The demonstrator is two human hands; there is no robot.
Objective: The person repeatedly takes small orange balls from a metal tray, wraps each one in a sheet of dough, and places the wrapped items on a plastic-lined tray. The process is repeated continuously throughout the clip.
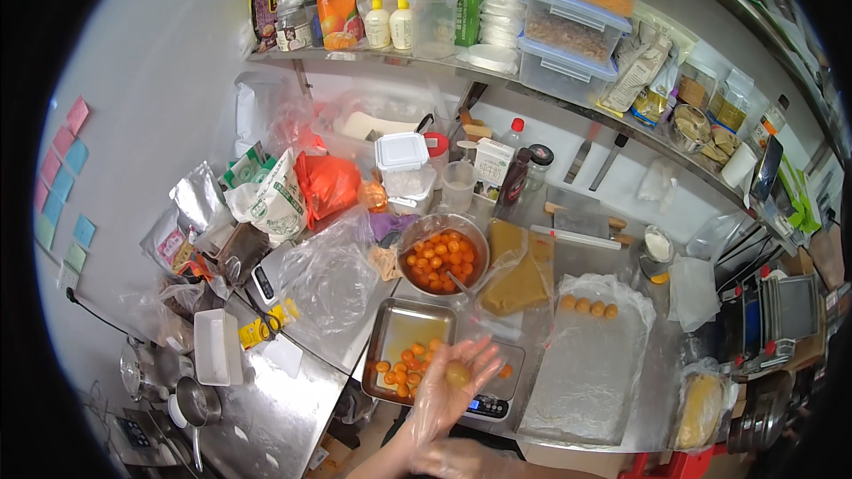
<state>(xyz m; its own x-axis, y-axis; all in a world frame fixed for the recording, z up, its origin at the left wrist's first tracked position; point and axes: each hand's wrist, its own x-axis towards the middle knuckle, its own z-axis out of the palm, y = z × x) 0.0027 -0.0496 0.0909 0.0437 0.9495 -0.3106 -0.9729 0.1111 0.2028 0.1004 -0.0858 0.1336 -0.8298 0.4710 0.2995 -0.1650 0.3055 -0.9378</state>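
Observation:
My left hand (452, 386), in a clear plastic glove, is palm up with fingers spread, and a brownish-yellow paste ball (457, 374) rests on it. Blurred at the left wrist is my right hand (459, 458); its fingers are not clear. Under and beside the left hand are a steel tray (375, 346) with salted egg yolks (403, 376) and a digital kitchen scale (489, 407) with one yolk (506, 370). Behind them stands a steel bowl of yolks in liquid (440, 259), next to a bag of brown paste (509, 273). Several brown balls (589, 307) line the far end of a plastic-lined tray (579, 372).
Scissors (267, 322) and a second scale (264, 283) lie at the left, near crumpled clear plastic (329, 266). A white rectangular container (217, 349) stands farther left. Wrapped yellow food (701, 409) sits at the right edge. Loaded shelves (492, 76) run across the back.

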